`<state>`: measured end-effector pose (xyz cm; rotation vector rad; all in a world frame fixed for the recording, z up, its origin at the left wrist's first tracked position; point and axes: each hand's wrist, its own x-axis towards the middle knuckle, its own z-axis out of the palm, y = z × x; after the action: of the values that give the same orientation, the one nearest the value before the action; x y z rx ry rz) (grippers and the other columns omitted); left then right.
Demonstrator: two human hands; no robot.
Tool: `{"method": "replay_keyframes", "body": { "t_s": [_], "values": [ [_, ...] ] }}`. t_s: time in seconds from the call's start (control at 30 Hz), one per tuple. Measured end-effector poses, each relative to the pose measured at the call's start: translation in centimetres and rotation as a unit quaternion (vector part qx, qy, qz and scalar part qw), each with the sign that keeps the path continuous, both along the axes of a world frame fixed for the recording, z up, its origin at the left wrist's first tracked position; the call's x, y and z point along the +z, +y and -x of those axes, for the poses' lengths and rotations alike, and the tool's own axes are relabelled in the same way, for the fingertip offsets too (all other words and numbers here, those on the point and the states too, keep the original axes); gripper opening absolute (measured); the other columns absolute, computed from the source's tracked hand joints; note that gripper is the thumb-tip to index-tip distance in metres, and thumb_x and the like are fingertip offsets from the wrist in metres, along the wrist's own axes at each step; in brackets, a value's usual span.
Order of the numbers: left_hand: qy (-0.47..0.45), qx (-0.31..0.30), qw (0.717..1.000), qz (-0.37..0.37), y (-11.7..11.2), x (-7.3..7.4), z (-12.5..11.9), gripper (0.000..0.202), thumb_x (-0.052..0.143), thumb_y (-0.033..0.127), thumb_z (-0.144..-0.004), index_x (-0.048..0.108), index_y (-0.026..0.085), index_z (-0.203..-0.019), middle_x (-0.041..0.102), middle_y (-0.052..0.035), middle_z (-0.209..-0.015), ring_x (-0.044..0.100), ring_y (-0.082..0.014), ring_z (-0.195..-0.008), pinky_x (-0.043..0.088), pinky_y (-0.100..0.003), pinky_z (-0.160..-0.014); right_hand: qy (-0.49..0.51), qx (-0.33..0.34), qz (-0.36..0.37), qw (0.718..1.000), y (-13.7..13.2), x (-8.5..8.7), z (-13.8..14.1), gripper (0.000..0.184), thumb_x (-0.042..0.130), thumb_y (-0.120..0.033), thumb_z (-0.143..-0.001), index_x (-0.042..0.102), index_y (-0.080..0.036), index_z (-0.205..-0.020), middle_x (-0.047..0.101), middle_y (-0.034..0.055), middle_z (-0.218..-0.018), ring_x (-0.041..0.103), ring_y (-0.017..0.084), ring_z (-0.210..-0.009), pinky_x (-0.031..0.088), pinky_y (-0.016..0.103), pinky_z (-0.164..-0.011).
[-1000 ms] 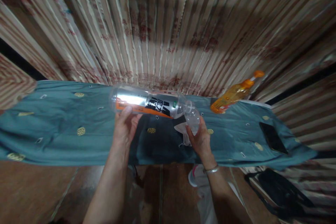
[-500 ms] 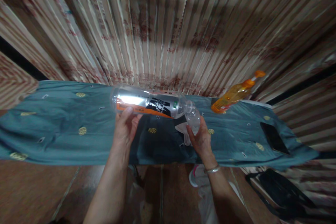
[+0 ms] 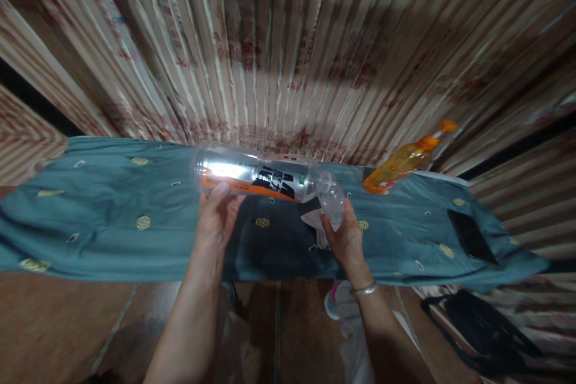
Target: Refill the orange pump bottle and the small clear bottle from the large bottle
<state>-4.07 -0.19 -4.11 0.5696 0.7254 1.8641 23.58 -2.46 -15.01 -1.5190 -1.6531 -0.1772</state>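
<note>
My left hand (image 3: pixel 218 210) is closed around the lower half of a big clear plastic bottle (image 3: pixel 234 171) with a silver, black and orange label. The bottle lies almost level in the air, its uncapped neck pointing right. My right hand (image 3: pixel 345 237) grips a small clear plastic container (image 3: pixel 332 204) between thumb and fingers, right by the bottle's mouth. Whether the two touch, and whether liquid passes between them, I cannot tell. Just below the neck a pale, pointed flat piece (image 3: pixel 312 220) shows against the cloth, partly hidden by the container and my right hand.
A green cloth (image 3: pixel 103 192) with yellow pineapple prints covers the long narrow surface. An orange pump bottle (image 3: pixel 400 165) stands at the back right, and a black phone (image 3: pixel 471 237) lies at the right end. Behind hangs a pleated curtain (image 3: pixel 279 60). A black bag (image 3: pixel 490 324) rests on the floor.
Hardly anything differs. The view has shifted very slightly; both hands keep their holds, with the bottle's neck still beside the small container.
</note>
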Motion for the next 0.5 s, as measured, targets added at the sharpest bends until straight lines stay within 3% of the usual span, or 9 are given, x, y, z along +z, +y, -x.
{"method": "replay_keyframes", "body": {
  "t_s": [0.2, 0.5],
  "values": [
    [-0.017, 0.003, 1.000, 0.007, -0.09, 0.31, -0.27, 0.048, 0.101, 0.035, -0.046, 0.072, 0.019, -0.080, 0.074, -0.0017, -0.079, 0.074, -0.0222, -0.076, 0.065, -0.046, -0.089, 0.010, -0.004, 0.013, 1.000, -0.07, 0.24, 0.11, 0.065, 0.055, -0.051, -0.099, 0.046, -0.011, -0.149, 0.068, 0.0241, -0.136, 0.069, 0.035, -0.125, 0.060, 0.055, -0.103],
    [0.000, 0.002, 1.000, -0.002, 0.00, 0.17, -0.15, 0.048, 0.099, 0.035, -0.050, 0.070, 0.021, -0.086, 0.074, -0.0011, -0.082, 0.074, -0.0224, -0.080, 0.064, -0.043, -0.087, 0.019, -0.006, 0.018, 1.000, -0.06, 0.07, 0.15, 0.068, 0.054, -0.053, -0.099, 0.044, -0.010, -0.151, 0.066, 0.0254, -0.139, 0.067, 0.036, -0.128, 0.057, 0.057, -0.106]
  ]
}}
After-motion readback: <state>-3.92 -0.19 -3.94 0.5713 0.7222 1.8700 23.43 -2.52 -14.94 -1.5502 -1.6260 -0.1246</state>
